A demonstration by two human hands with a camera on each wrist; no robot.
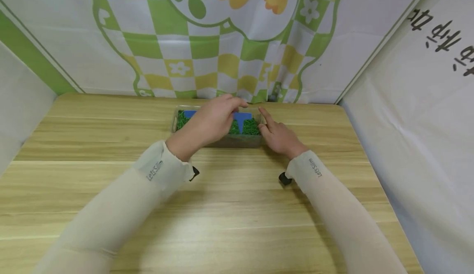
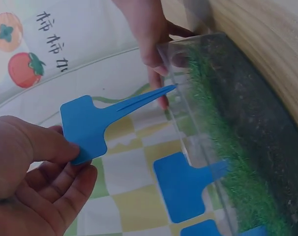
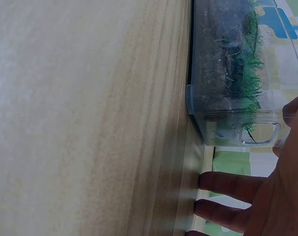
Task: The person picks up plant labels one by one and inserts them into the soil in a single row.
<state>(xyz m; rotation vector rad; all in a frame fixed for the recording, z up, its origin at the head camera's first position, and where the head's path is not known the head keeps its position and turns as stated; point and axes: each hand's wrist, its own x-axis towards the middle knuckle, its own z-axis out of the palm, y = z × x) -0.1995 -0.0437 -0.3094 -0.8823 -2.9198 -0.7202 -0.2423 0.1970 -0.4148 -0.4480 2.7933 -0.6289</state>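
A clear plastic box (image 1: 237, 142) of green grass (image 1: 252, 126) stands at the far middle of the wooden table. My left hand (image 1: 237, 107) hovers over it and pinches a blue T-shaped plant label (image 2: 85, 128) by its flat head. The label's pointed stem reaches the box's rim (image 2: 188, 147) near the right end. Two more blue labels (image 2: 181, 187) stand stuck in the grass further left. My right hand (image 1: 264, 121) rests against the box's right end with straight fingers. Its thumb lies by the rim and its fingers (image 3: 232, 184) lie on the table.
The wooden table (image 1: 222, 208) stretches wide in front of the box. A green and yellow checked cloth (image 1: 207, 52) hangs right behind it. White sheets (image 1: 407, 113) wall in both sides.
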